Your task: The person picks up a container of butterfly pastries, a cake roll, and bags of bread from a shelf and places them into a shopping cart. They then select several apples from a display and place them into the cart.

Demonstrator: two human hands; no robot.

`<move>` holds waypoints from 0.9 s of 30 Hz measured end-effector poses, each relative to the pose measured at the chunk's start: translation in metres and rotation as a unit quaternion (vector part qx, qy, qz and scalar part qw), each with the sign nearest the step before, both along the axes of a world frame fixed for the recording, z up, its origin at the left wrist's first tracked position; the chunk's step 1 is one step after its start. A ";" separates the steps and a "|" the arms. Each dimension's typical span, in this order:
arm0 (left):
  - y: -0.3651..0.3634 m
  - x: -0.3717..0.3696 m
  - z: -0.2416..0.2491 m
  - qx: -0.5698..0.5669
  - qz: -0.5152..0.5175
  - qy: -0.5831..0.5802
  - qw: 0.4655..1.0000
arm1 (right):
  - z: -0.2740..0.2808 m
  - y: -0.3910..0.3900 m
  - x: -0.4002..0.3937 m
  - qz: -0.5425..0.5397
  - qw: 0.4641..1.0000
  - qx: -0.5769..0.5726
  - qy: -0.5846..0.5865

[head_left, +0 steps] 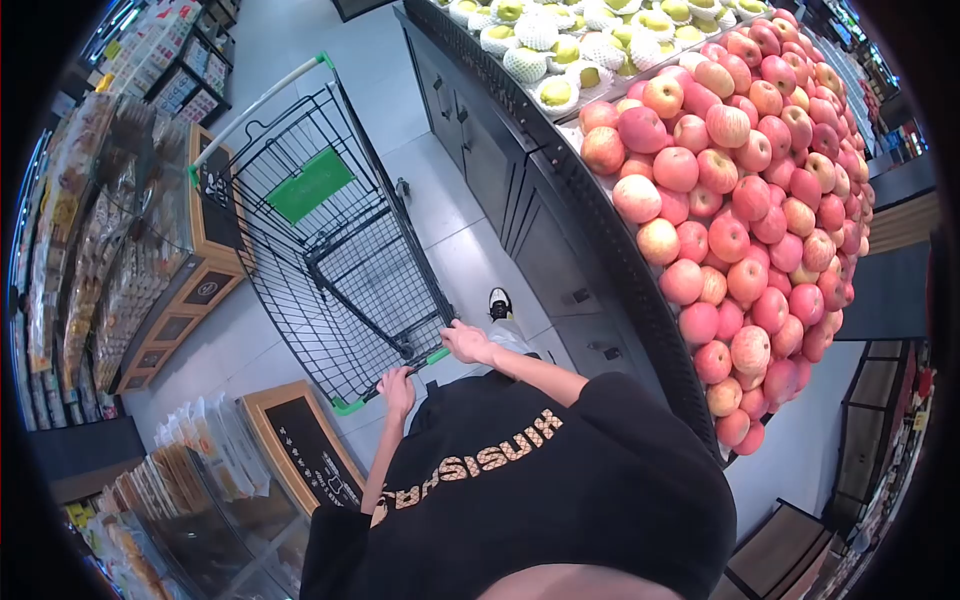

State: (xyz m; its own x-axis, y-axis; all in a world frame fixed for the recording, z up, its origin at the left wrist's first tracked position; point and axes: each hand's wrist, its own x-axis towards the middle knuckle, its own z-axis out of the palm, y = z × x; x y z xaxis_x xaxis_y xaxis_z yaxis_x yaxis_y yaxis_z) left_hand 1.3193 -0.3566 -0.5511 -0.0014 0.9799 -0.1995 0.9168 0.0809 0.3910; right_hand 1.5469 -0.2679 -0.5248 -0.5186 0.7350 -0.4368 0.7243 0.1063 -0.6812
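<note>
A black wire shopping cart (375,255) stands in front of me, with a green panel (311,186) inside its basket and nothing else visible in it. Its long white bar with green ends (258,108) is at the far end. My left hand (398,388) is closed over the near rim of the cart, beside a green corner piece. My right hand (468,342) is closed on the same rim, farther right near the other corner. The fingertips of both hands are partly hidden behind the rim.
To my right, a black display stand (590,220) holds heaped red apples (740,215) and foam-wrapped green fruit (535,35). Shelves of packaged goods (100,240) line the left side. A wood-framed sign (305,445) stands near left. Grey tiled floor (430,185) runs between.
</note>
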 end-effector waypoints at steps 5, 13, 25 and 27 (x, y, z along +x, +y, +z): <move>-0.054 0.004 0.006 0.018 -0.010 0.010 1.000 | 0.010 -0.083 -0.006 -0.163 0.985 0.046 0.028; -0.118 -0.006 0.008 0.032 -0.026 -0.021 0.999 | 0.000 -0.160 -0.019 -0.138 0.990 -0.005 -0.019; -0.175 -0.030 -0.004 0.070 -0.003 0.076 0.995 | 0.004 -0.324 0.004 -0.200 0.977 0.019 0.067; -0.179 -0.025 -0.008 0.092 -0.018 0.087 0.992 | -0.013 -0.387 0.035 -0.258 0.963 -0.018 0.079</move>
